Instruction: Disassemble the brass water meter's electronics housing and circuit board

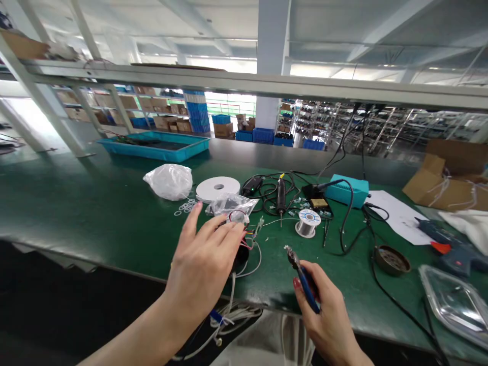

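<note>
Factory workshop: green workbench, solder spool, stacked crates.

We had one view only, worn on the head, facing forward and down over the green-matted tabletop from its near edge, close above the left hand and right hand, grey metal shelving far behind.

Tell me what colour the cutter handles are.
Blue, on the cutters in the right hand; head view.

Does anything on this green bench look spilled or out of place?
Yes, mildly. Small white rings lie loose on the bench beside the plastic bag, as if spilled. Also, white wires hang over its front edge below the left hand. The right hand grips blue pliers.
</note>
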### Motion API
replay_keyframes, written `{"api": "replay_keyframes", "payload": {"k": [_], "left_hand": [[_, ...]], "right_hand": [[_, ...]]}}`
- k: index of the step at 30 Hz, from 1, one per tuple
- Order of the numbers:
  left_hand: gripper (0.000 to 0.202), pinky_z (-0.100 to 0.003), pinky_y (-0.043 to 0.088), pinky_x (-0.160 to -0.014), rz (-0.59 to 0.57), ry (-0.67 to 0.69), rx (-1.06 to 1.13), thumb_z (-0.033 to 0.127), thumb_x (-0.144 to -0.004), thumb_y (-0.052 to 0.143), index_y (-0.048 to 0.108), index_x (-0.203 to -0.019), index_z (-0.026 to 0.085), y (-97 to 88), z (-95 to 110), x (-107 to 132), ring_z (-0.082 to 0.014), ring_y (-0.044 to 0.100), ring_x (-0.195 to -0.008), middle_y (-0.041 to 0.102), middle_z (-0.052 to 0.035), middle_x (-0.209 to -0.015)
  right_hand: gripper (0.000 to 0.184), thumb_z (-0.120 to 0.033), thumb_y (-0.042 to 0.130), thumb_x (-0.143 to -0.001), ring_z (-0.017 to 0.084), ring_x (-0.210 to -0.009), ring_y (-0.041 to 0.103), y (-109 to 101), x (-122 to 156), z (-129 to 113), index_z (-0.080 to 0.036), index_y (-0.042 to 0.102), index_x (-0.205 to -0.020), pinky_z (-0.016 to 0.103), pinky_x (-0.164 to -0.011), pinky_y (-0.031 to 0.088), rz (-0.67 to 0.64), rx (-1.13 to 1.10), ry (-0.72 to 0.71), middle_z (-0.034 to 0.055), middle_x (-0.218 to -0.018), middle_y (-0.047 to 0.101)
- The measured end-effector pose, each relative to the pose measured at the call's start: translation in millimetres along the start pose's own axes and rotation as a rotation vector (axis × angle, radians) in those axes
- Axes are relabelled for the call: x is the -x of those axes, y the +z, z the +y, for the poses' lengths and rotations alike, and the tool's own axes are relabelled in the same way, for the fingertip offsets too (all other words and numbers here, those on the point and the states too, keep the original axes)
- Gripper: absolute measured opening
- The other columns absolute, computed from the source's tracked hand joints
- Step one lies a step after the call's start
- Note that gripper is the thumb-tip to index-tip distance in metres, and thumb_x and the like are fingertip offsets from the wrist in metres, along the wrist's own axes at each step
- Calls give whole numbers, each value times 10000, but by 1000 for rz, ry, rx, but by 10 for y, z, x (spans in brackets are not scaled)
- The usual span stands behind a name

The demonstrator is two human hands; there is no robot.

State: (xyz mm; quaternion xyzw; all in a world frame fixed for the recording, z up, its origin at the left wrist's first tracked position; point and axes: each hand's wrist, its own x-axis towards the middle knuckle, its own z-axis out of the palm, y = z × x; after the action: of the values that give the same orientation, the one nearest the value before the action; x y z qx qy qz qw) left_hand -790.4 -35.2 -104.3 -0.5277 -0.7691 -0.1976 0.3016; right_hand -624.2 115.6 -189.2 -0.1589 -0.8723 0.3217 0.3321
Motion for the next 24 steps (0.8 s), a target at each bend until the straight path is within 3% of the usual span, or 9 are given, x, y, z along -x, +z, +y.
{"api": "replay_keyframes", "payload": {"k": [2,3,5,9,11,14,17,21,24], "left_hand": [[216,-439,296,-1009,65,-14,89,219,-885,526,659,-1055,211,-55,72,-43,-260,572,-975,692,-59,-996],[206,-389,353,-953,43,-36,178,251,-886,534,667,-1038,211,-69,121,-73,-245,578,-943,693,-52,-978],[231,-298,422,-794,-146,-103,418,342,-898,515,681,-995,212,-51,226,-151,-209,595,-851,694,-35,-924],[379,-241,386,-600,-665,-246,709,438,-907,441,676,-736,195,111,391,-350,-168,589,-649,667,-7,-699],[408,-232,370,-581,-808,-261,752,433,-898,434,635,-641,187,195,439,-450,-159,579,-607,641,1,-616],[376,-226,366,-560,-958,-201,802,404,-880,431,635,-642,196,302,470,-607,-155,579,-581,651,4,-596],[351,-227,351,-529,-962,-134,774,400,-852,442,646,-647,202,466,458,-831,-151,568,-556,663,2,-603],[295,-243,309,-477,-786,-109,604,364,-764,526,666,-568,194,882,446,-1289,-139,505,-474,638,-6,-550],[137,-250,326,-494,-671,-173,652,228,-634,598,688,-548,171,1272,473,-1653,-145,517,-475,610,-15,-499]], "right_hand": [[206,-203,482,-867,115,-650,526,-22,25,64,-200,500,-1072,206,-590,455,-18,17,-7,5,-781,541],[222,-188,484,-860,117,-654,520,-33,38,90,-204,495,-1081,212,-598,455,-30,25,-16,3,-782,533],[260,-158,483,-846,122,-668,510,-62,59,123,-216,484,-1099,224,-612,452,-65,34,-28,0,-787,514],[376,-103,485,-805,160,-794,517,-178,88,128,-226,451,-1158,278,-695,463,-130,54,-35,30,-883,513],[425,-77,480,-785,190,-875,507,-263,101,139,-226,440,-1181,331,-761,460,-155,86,-8,52,-948,518],[428,-76,459,-797,215,-926,487,-398,135,224,-236,436,-1193,391,-815,446,-173,153,49,66,-1001,517],[422,-87,451,-806,213,-924,489,-522,190,388,-235,430,-1201,400,-823,447,-117,200,119,66,-1007,519],[389,-121,467,-808,189,-862,509,-655,250,602,-205,448,-1187,360,-794,467,24,231,228,61,-958,526],[362,-153,470,-821,179,-838,517,-722,275,693,-213,458,-1177,350,-786,475,64,245,279,49,-940,533]]}}
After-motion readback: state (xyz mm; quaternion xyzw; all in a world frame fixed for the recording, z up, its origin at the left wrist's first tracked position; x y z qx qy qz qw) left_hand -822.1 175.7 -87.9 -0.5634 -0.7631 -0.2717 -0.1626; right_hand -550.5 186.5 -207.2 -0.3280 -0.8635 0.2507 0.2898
